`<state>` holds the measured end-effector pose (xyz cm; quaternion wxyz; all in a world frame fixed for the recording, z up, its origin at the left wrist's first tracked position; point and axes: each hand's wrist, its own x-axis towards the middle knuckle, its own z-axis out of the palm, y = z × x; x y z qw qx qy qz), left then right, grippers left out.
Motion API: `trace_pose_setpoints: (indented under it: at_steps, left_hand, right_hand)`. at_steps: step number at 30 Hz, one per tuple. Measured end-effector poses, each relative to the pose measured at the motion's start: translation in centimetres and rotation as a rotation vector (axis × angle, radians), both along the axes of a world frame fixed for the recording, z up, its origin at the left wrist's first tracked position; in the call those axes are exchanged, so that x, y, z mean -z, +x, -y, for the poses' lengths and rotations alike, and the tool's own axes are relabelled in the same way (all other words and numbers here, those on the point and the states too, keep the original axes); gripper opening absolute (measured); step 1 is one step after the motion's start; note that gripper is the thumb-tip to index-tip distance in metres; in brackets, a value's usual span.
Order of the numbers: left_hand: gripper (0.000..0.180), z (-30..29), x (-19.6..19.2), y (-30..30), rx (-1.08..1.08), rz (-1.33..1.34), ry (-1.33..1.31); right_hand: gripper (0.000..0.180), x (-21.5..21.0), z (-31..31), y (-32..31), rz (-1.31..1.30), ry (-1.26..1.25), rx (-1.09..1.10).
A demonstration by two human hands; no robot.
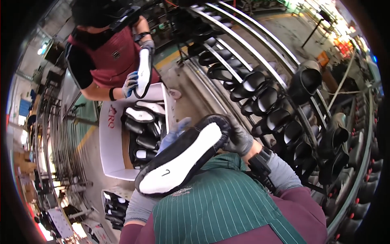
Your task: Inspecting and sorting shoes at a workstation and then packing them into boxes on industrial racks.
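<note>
A black shoe upper (180, 160) with a white sole board facing up lies slantwise in front of my chest. My right hand (240, 137), in a grey glove, grips its far right end. Against its far left side is my left hand (174, 134), in a bluish glove, supporting it with some fingers stretched out; the shoe hides the rest of that hand. Just beyond stands a white box (115, 156) holding several black shoe uppers (146, 142), some with white bottoms up.
Across the box a co-worker (109, 61) in a red apron holds another black shoe upper (144, 73) with a white bottom. A metal rack (260, 53) of black shoes runs along the right. More dark shoes fill a container (115, 208) at lower left.
</note>
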<state>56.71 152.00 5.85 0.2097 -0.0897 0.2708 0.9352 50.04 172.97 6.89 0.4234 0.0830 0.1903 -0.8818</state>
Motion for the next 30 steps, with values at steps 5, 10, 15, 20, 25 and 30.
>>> trace_pose_setpoints:
  at_steps: [5,10,15,20,25,30]
  left_hand:
    - [0.041,6.2,6.0,1.4,-0.186,0.162,-0.709]
    - [0.045,11.4,10.9,10.2,-0.366,0.493,-0.476]
    - [0.037,13.2,12.0,19.2,-0.584,0.555,-0.476]
    - [0.032,16.5,11.8,24.1,-0.775,0.609,-0.676]
    - [0.032,27.7,15.4,22.6,-0.513,0.563,-1.23]
    - [0.087,36.2,25.1,16.3,0.654,0.71,-1.64]
  right_hand:
    - [0.057,-3.5,-5.6,-1.3,-0.797,0.376,0.109]
    - [0.032,2.7,-3.4,-11.2,-1.296,1.11,0.362]
    - [0.026,7.1,-4.4,-20.8,-1.682,1.964,0.206]
    - [0.051,7.5,-3.8,-21.0,-1.607,2.267,-0.075]
    - [0.054,10.0,7.2,-11.7,-1.483,1.416,-0.019]
    - [0.046,14.0,23.0,-0.3,-2.055,1.264,-0.823]
